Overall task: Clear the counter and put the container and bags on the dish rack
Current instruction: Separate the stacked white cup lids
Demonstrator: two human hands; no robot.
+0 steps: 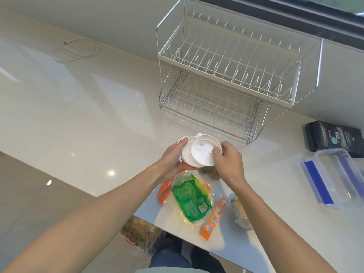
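Hands meet over the near edge of the pale worktop [82, 119], both busy with a white round container [189, 154]. The left hand [173, 160] cups the container from below and the side, its thumb lying over the rim, fingers curled round it. The right hand [226, 158] pinches a white lid [202, 152] at its right edge; the lid sits tilted, partly over the container's mouth, not seated flat.

Just below the hands a green printed bag [190, 198] lies flat on the worktop inside a clear wrapper, with an orange packet [164, 191] touching its left side and another orange packet [214, 217] just beside its right. A crumpled pale wrapper [241, 213] lies near that packet.

The wire dish rack [226, 75] stands at the back against the wall, two tiers, well apart from the bags. To the right a clear plastic box with blue clips [334, 178] lies on the worktop, and a black bag [332, 138] rests behind it. A white cable [76, 52] loops at the far left.
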